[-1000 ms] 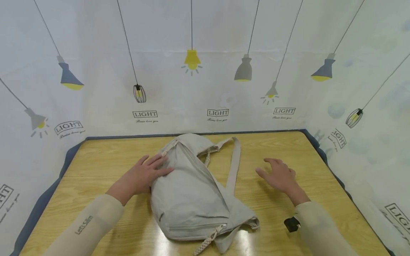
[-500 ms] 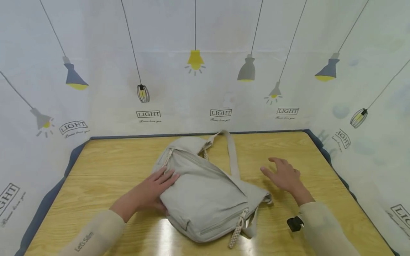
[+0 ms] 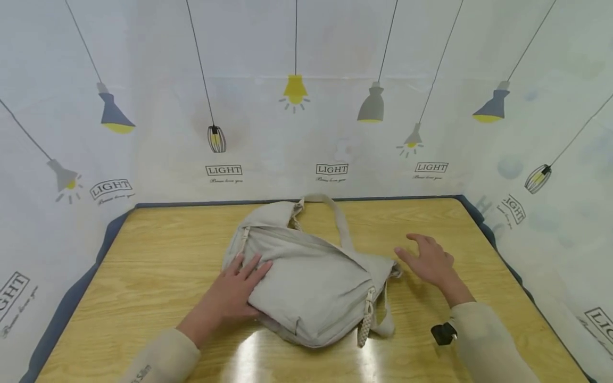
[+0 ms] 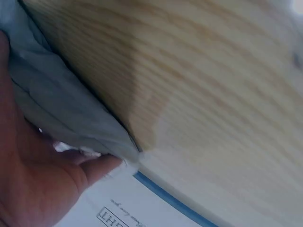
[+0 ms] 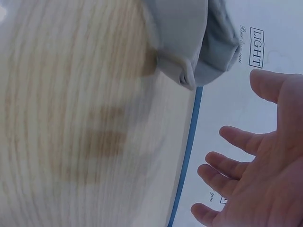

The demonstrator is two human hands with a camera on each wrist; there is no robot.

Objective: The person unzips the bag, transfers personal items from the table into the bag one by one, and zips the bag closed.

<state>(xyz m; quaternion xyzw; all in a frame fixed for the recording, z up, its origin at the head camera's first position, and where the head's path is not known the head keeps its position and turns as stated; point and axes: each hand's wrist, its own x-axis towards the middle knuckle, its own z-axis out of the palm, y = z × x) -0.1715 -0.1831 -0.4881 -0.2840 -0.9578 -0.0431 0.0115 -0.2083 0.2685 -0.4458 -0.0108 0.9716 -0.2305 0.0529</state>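
Note:
A pale grey cloth shoulder bag point(image 3: 306, 287) lies slantwise on the wooden table, its strap point(image 3: 341, 223) looped toward the back. My left hand point(image 3: 234, 292) rests on the bag's left side, fingers spread over the cloth and thumb low at its edge. The left wrist view shows the palm side of that hand point(image 4: 38, 184) against the bag's side. My right hand point(image 3: 431, 260) hovers apart from the bag, to the right of its corner, with loosely bent fingers and nothing in them. A braided zipper pull point(image 3: 366, 322) hangs at the bag's right end.
Behind the table point(image 3: 158, 266) and along both sides stands a white cloth wall point(image 3: 268, 133) printed with hanging lamps. Dark blue edging point(image 3: 191, 204) runs where the table meets it. A black wrist device point(image 3: 443, 334) sits by my right cuff.
The bag has turned counterclockwise on the table, its near end swinging right and its strap shifting left. My left hand has moved right and nearer with it. The right hand has barely moved.

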